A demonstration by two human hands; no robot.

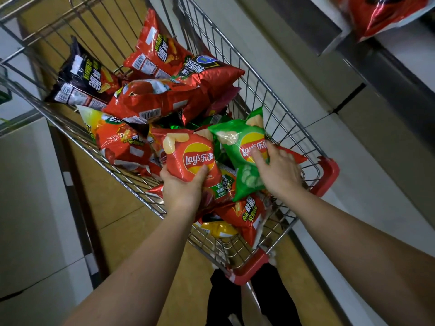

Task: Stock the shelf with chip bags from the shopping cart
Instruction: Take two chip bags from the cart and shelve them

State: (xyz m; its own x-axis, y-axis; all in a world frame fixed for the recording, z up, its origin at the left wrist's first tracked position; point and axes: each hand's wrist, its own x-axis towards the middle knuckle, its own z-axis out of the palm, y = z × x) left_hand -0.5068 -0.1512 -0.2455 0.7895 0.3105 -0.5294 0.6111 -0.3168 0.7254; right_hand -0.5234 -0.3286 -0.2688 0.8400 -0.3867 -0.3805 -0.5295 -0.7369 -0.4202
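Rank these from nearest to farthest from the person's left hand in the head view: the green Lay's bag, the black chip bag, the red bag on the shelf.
From the left hand:
1. Green Lay's bag, just right, in the cart.
2. Black chip bag, cart's far left corner.
3. Red bag on the shelf, top right.

I've got both arms in view now, coming in from six o'clock, and they're bare the whole way: no sleeves, no cuff showing anywhere up to the frame edge. The left hand (182, 189) wears nothing, no glove, no ring I can make out, no watch at the wrist. Same on the right hand (279, 171): bare fingers, bare wrist, no strap or band. Down at six o'clock, between the forearms, I see dark, black-looking trousers (222, 300) on both legs. Footwear is too blurred to tell.
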